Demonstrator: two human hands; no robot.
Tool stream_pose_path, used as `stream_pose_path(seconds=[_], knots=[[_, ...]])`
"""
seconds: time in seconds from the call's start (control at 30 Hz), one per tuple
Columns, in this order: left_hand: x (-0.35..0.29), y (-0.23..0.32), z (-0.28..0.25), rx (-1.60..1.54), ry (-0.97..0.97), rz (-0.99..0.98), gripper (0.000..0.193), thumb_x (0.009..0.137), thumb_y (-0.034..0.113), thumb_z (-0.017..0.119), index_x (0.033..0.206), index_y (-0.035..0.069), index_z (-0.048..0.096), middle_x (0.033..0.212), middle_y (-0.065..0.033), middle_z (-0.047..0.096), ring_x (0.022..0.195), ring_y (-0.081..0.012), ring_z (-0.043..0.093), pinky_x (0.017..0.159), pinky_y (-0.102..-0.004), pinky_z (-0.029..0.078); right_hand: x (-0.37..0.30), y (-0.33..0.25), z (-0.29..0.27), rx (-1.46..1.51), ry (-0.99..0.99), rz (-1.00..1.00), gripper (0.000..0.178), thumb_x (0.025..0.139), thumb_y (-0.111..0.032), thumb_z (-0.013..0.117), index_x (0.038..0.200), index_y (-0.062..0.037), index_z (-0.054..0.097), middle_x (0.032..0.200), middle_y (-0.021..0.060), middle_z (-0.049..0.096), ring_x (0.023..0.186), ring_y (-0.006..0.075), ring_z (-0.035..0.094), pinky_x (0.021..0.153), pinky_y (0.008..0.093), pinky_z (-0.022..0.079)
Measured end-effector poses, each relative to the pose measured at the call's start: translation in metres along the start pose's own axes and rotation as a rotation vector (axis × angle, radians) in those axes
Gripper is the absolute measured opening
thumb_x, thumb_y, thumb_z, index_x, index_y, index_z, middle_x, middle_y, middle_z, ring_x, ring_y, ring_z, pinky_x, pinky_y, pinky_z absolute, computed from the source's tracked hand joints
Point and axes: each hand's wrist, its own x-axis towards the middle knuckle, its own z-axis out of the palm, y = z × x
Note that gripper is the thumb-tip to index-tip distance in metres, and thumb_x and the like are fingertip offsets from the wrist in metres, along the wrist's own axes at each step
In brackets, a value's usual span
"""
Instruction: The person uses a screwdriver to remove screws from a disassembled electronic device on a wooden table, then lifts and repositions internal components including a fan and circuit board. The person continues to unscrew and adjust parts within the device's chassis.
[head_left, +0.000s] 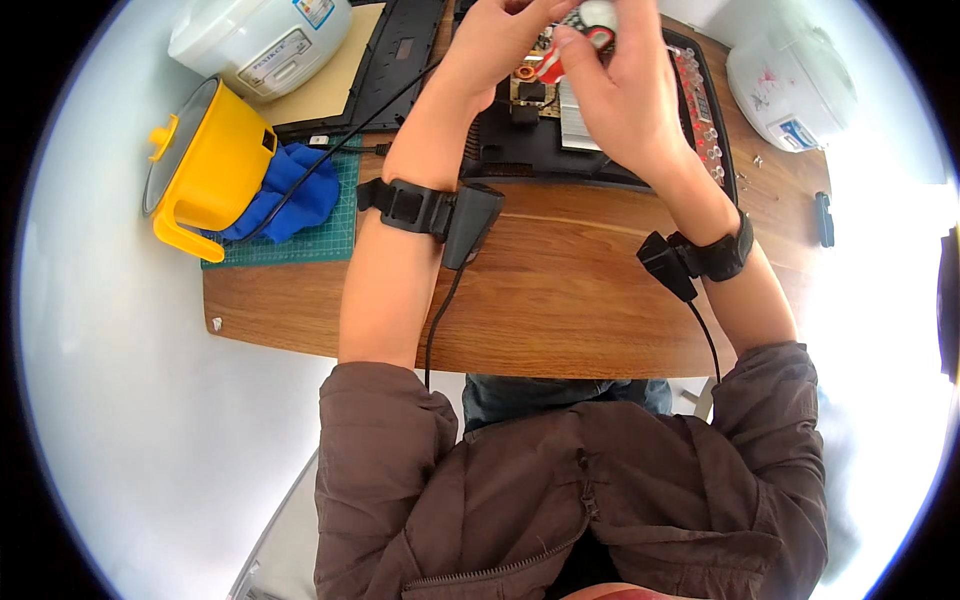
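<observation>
Upper centre: right hand [628,95] pinches red-and-white object [551,68], long axis slanting lower left to upper right; left hand's [495,45] grip: cannot tell.

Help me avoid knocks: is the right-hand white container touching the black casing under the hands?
Apart. The head view shows brown table between the white container and the casing.

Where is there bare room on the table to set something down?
Widest: the wooden table between the forearms, from black casing to near edge; cables hang at its sides. Smaller: the strip below the green mat. Crowded: the mat, with yellow pot and blue cloth; the casing, beneath left hand and right hand.
</observation>
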Motion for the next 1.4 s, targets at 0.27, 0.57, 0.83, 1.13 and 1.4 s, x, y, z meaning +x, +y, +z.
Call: stream_pose_path(seconds=[0.27, 0.57, 0.83, 1.13, 1.4], knots=[[-0.003, 0.011, -0.001, 0.046, 0.044, -0.013, 0.056, 0.101, 0.041, 0.067, 0.135, -0.003, 0.059, 0.118, -0.0117, 0.067, 0.105, -0.0176, 0.064, 0.087, -0.0305, 0.053, 0.001, -0.019, 0.004, 0.162, -0.026, 0.281, 0.033, 0.097, 0.010, 0.054, 0.127, -0.0005, 0.046, 0.109, 0.0084, 0.056, 0.085, 0.0103, 0.058, 0.071, 0.0251, 0.051], [0.001, 0.011, -0.003, 0.032, 0.079, -0.065, 0.058, 0.101, 0.046, 0.066, 0.131, -0.003, 0.061, 0.115, -0.0103, 0.068, 0.103, -0.0171, 0.063, 0.087, -0.0307, 0.051, 0.004, -0.016, 0.009, 0.272, 0.012, 0.319, 0.032, 0.098, 0.008, 0.053, 0.129, -0.0002, 0.047, 0.110, 0.0082, 0.056, 0.087, 0.0111, 0.059, 0.072, 0.0251, 0.051], [0.034, -0.064, -0.045, -0.098, 0.158, -0.228, 0.052, 0.101, 0.045, 0.066, 0.125, -0.002, 0.064, 0.109, -0.0074, 0.068, 0.099, -0.0154, 0.062, 0.085, -0.0302, 0.051, 0.004, -0.017, 0.006, 0.197, -0.049, 0.293, 0.034, 0.098, 0.007, 0.053, 0.131, -0.0003, 0.047, 0.110, 0.0080, 0.056, 0.080, 0.0098, 0.059, 0.068, 0.0246, 0.050], [0.012, -0.016, -0.018, -0.147, 0.044, -0.069, 0.046, 0.104, 0.043, 0.062, 0.123, 0.000, 0.065, 0.105, -0.0036, 0.067, 0.092, -0.0142, 0.063, 0.080, -0.0304, 0.052, 0.022, -0.004, -0.001, -0.152, -0.078, 0.082, 0.025, 0.102, -0.013, 0.062, 0.123, -0.0014, 0.058, 0.104, 0.0138, 0.058, 0.081, 0.0230, 0.061, 0.073, 0.0349, 0.050], [0.004, 0.001, -0.013, -0.190, 0.035, -0.020, 0.038, 0.106, 0.040, 0.059, 0.116, 0.004, 0.066, 0.099, -0.0040, 0.067, 0.086, -0.0150, 0.064, 0.074, -0.0302, 0.053, 0.041, -0.028, 0.001, 0.259, 0.013, 0.538, 0.022, 0.100, -0.013, 0.068, 0.117, -0.0005, 0.061, 0.095, 0.0068, 0.063, 0.076, 0.0136, 0.063, 0.067, 0.0299, 0.051]])
